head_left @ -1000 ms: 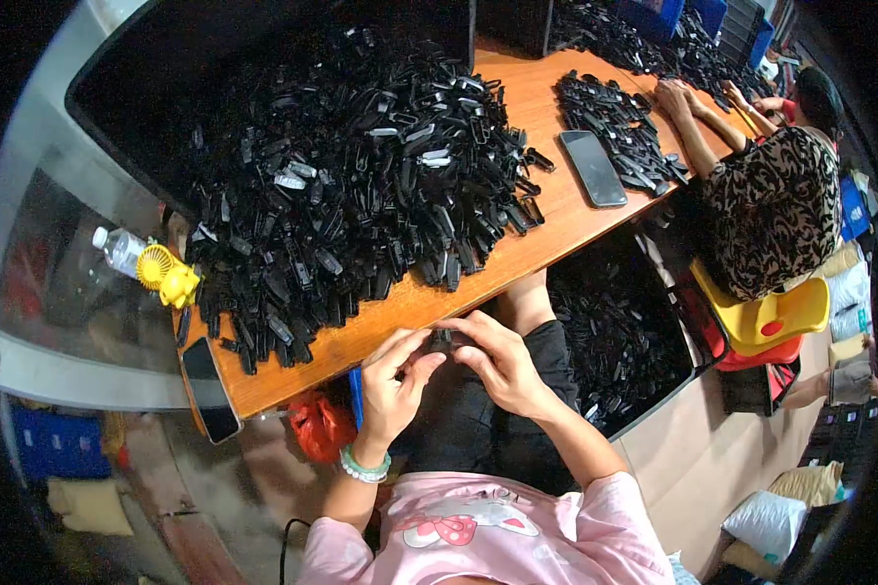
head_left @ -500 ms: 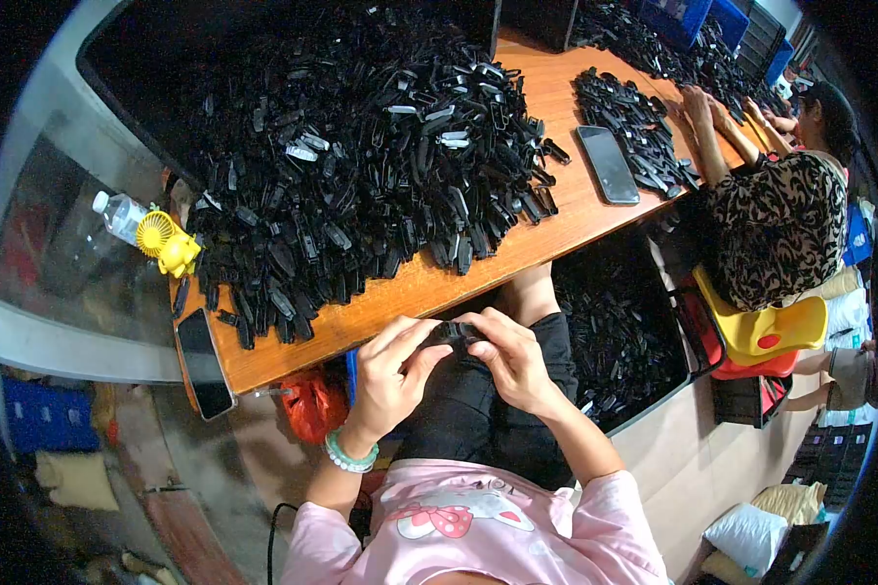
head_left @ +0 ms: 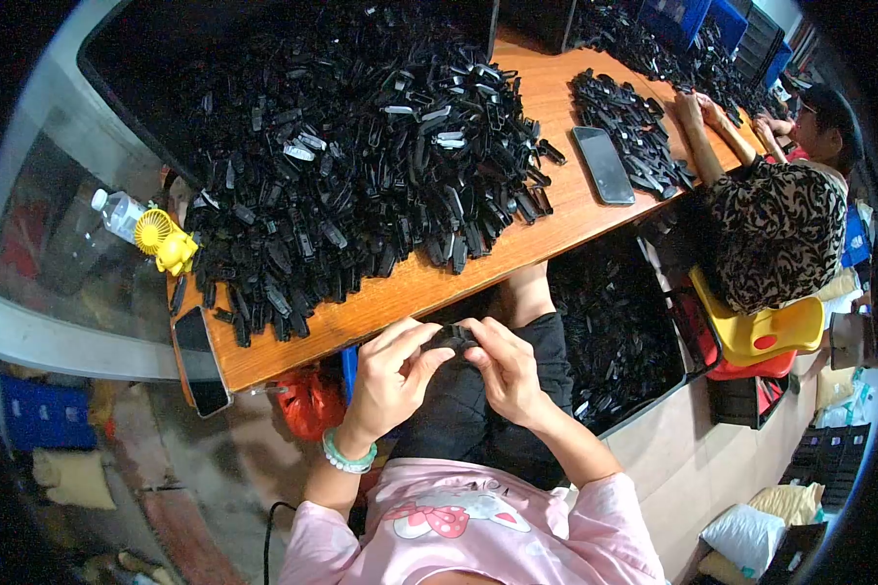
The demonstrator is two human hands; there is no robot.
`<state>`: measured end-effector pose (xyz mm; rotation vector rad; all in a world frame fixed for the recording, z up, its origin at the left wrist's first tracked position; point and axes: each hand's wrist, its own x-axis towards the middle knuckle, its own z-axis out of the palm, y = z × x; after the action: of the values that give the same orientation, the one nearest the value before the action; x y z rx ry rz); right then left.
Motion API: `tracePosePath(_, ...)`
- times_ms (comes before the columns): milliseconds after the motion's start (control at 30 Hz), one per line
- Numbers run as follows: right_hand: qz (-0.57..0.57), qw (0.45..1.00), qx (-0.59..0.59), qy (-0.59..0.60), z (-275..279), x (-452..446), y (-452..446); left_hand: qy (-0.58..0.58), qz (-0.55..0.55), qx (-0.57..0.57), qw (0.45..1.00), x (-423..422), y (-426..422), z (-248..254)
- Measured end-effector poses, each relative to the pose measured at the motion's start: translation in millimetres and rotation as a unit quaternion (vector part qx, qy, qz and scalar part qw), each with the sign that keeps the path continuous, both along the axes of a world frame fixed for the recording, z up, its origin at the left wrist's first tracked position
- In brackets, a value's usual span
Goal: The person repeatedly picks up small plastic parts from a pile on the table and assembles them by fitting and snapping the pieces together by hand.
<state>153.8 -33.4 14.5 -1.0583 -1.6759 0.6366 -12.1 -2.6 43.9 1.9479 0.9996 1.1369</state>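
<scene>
Between my two hands, above my lap and in front of the table edge, is a small black plastic part. My left hand pinches its left end between thumb and fingers; a beaded bracelet is on that wrist. My right hand grips the other end the same way. The fingers cover much of the part, so its exact kind is hard to make out. A large heap of similar black plastic parts spreads over the wooden table just beyond my hands.
A phone lies beside a smaller pile of black parts. Another phone, a yellow fan and a water bottle are at the left. A bin of parts stands under the table. Co-workers sit at the right.
Both hands stay nearly in place, still holding the black part, with slight finger shifts. The nearby co-worker's hands have moved slightly, and a person farther back has shifted their head.
</scene>
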Motion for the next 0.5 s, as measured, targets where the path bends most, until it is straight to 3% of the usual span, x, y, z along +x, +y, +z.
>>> tracePosePath(167,0.012,0.997,0.04,-0.07,5,2,4,0.024,0.008,0.0,1.0,3,-1,3)
tracePosePath(233,-0.005,0.995,0.042,-0.094,6,0,6,-0.019,0.047,0.051,0.997,12,0,-12)
tracePosePath(267,-0.023,0.992,0.042,-0.115,7,-1,7,-0.069,0.015,-0.133,0.989,14,-9,-11)
tracePosePath(333,-0.054,0.985,0.063,-0.151,4,-3,8,-0.106,0.024,-0.092,0.99,19,-8,-22)
tracePosePath(367,-0.043,0.989,0.043,-0.135,1,-6,6,-0.051,0.007,-0.013,0.999,12,0,-24)
tracePosePath(467,-0.017,0.999,0.006,-0.039,1,-8,10,-0.179,0.034,-0.258,0.949,6,-5,-26)
tracePosePath(500,-0.002,0.998,-0.043,0.042,-3,-7,11,-0.238,0.03,-0.263,0.934,5,-5,-28)
